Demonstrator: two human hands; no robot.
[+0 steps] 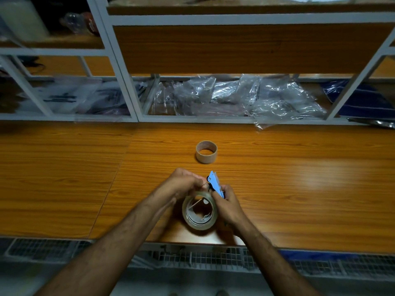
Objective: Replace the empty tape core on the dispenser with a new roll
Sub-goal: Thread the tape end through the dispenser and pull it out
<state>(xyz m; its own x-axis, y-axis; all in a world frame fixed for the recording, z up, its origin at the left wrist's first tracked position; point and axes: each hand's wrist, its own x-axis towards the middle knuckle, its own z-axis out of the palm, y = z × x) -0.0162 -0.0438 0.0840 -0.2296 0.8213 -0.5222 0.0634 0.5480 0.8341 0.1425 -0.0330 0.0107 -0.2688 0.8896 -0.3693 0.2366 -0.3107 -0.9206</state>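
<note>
The scene is dim and the colours look heavy. A soft glare lies on the right part of the wooden table [310, 184], so light comes from above right. Clear plastic bags [277, 99] on the shelf [245, 48] give small bright reflections. Straight lines bend strongly near the edges. The left corners are blurred and dark.

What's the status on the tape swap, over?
Left hand pinching tape end at the blue plastic dispenser. Right hand gripping dispenser. Clear new tape roll mounted. Empty brown cardboard core on wooden table, clear of work.
</note>
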